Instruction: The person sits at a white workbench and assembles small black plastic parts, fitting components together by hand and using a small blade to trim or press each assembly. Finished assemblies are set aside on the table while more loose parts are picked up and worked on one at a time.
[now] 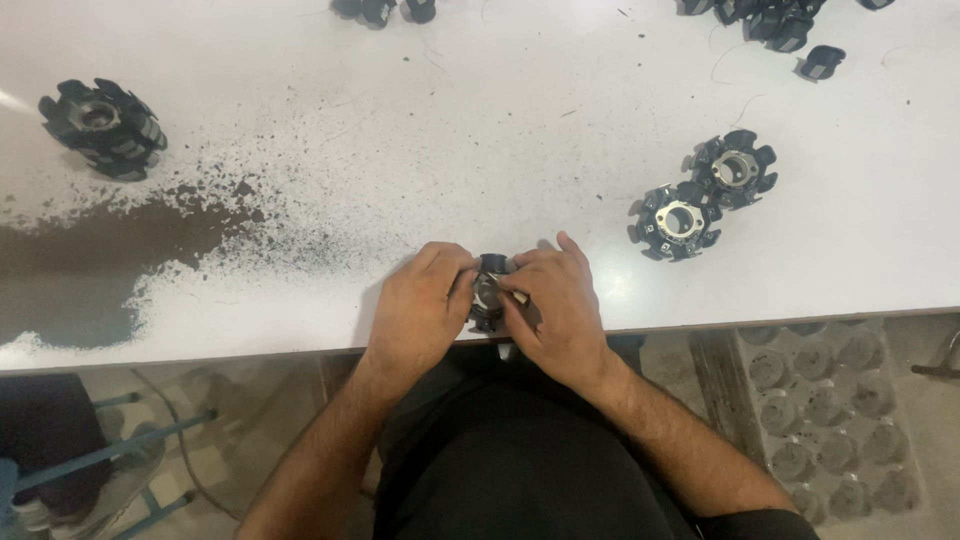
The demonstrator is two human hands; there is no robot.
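My left hand (420, 305) and my right hand (556, 305) grip one small black toothed ring part (488, 292) with a metal centre, held between them just above the near edge of the white table (480, 140). My fingers cover most of the part; only its top and middle show. Two like black ring parts (678, 222) (735, 168) lie to the right, touching each other.
Another black ring part (103, 127) lies at the far left. More black pieces (775, 20) sit at the back right and back middle (385, 10). A dark worn patch (90, 265) spreads over the table's left. Below right, a tray (830, 420) of round pieces stands on the floor.
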